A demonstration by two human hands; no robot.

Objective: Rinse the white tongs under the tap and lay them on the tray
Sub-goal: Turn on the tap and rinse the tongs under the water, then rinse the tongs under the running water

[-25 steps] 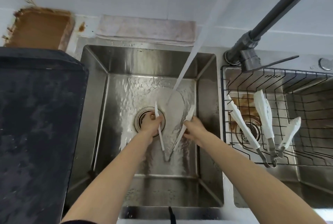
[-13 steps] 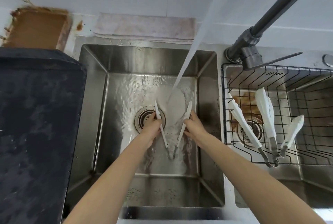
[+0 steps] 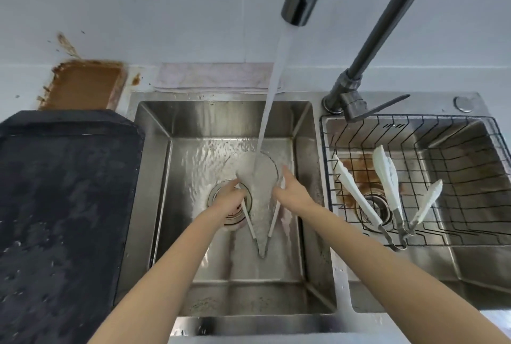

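Holding the white tongs spread in a V under the tap's stream, my left hand grips one arm and my right hand pinches the other. The hinge points to six o'clock; the dark tray lies at nine o'clock, nearer my left.

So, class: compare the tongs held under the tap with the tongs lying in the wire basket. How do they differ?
The held tongs are spread wide in a V, water sheeting between the arms; the basket tongs lie nearly closed, out of the stream. The left hand and right hand each hold an arm of the held tongs; nothing touches the basket tongs in the wire basket. Both are white.
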